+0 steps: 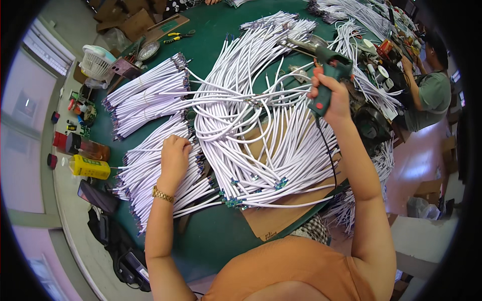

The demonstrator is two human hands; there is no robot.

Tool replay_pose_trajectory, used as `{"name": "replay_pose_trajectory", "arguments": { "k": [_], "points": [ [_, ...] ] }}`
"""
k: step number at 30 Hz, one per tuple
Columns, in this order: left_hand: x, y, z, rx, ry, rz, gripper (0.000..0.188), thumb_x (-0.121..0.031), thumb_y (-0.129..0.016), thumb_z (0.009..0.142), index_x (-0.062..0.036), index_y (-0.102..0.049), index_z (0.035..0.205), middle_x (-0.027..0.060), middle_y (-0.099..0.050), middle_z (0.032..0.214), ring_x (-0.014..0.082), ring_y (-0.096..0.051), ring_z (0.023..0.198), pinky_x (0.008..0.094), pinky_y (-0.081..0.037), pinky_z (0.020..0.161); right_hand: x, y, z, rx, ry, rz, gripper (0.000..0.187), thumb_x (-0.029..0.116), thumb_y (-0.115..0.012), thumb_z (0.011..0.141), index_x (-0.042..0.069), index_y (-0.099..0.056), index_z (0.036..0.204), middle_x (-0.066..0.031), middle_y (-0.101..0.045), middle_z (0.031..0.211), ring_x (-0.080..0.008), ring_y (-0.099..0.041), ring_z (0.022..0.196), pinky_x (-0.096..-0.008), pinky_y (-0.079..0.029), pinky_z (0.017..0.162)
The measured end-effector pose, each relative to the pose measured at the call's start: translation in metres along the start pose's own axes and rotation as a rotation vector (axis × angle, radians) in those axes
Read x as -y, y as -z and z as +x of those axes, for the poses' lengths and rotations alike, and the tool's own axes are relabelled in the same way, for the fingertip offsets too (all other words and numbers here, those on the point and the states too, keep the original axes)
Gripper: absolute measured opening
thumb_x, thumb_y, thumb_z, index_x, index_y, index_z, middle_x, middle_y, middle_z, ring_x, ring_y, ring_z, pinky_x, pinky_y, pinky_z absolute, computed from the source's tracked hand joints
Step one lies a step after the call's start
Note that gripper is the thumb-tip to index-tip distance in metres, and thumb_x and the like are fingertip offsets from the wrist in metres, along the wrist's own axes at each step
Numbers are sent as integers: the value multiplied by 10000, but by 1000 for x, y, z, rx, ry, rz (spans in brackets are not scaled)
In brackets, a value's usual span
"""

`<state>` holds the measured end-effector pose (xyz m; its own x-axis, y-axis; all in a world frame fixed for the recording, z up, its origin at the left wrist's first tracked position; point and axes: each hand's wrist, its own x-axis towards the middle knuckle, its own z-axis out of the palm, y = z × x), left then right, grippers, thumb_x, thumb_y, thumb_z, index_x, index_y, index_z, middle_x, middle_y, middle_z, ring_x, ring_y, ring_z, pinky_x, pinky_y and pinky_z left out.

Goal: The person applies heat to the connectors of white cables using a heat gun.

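Note:
My right hand (335, 99) is raised over the right part of the table, wrapped around the grip of a green gun-shaped corded tool (322, 95). It has an orange trigger, a red button and a metal front part pointing left; its black cord hangs across the cables. Whether it is a soldering gun or another kind I cannot tell. My left hand (175, 154), with a gold watch (162, 194) at the wrist, rests at a bundle of white cables (145, 168). Its fingers are curled together, and what is between them is hidden. Between my hands lies a fanned heap of white cables (216, 125) with bluish ends.
More tied cables (150, 90) lie at the left. Yellow-handled pliers (175, 37) and a small fan (97, 62) stand farther back. A yellow bottle (90, 167) and a phone (98, 195) are on the left. Brown cardboard (261, 220) lies in front; a co-worker (432, 93) sits at right.

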<state>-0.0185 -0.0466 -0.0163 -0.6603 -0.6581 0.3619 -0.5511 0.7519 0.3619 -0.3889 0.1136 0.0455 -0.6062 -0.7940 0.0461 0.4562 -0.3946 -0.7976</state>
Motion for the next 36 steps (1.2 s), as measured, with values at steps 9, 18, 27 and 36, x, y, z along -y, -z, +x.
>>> {"name": "replay_pose_trajectory", "arguments": {
  "k": [9, 18, 27, 36],
  "points": [
    [-55, 28, -16, -156, 63, 25, 56, -51, -545, 851, -16, -526, 889, 158, -526, 821, 343, -539, 705, 399, -426, 601, 28, 5, -127, -40, -61, -79, 298, 107, -574, 826, 21, -475, 1093, -89, -549, 784, -142, -540, 538, -268, -462, 509],
    [-181, 60, -52, 409, 180, -672, 48, -56, -556, 875, -9, -564, 879, 103, -570, 690, 193, -559, 585, 287, -439, 545, -21, -54, -199, 146, -337, -269, 362, -3, -614, 811, 21, -466, 1141, -58, -597, 893, -118, -613, 729, -244, -498, 630],
    [-190, 25, -69, 368, 213, -982, 108, -89, -526, 914, 1, -524, 853, 28, -558, 713, 59, -468, 631, 216, -400, 577, -44, -54, -211, 261, -104, -356, 358, -27, -565, 829, 7, -459, 1170, -27, -570, 859, -75, -560, 767, -232, -467, 664],
    [-200, 17, -73, 252, 42, -805, 102, -62, -535, 901, -8, -486, 830, 42, -517, 703, 79, -436, 608, 218, -366, 551, -47, -49, -211, 250, -83, -276, 347, -49, -543, 825, -4, -447, 1155, -47, -563, 862, -86, -562, 734, -232, -470, 644]
  ]
}}
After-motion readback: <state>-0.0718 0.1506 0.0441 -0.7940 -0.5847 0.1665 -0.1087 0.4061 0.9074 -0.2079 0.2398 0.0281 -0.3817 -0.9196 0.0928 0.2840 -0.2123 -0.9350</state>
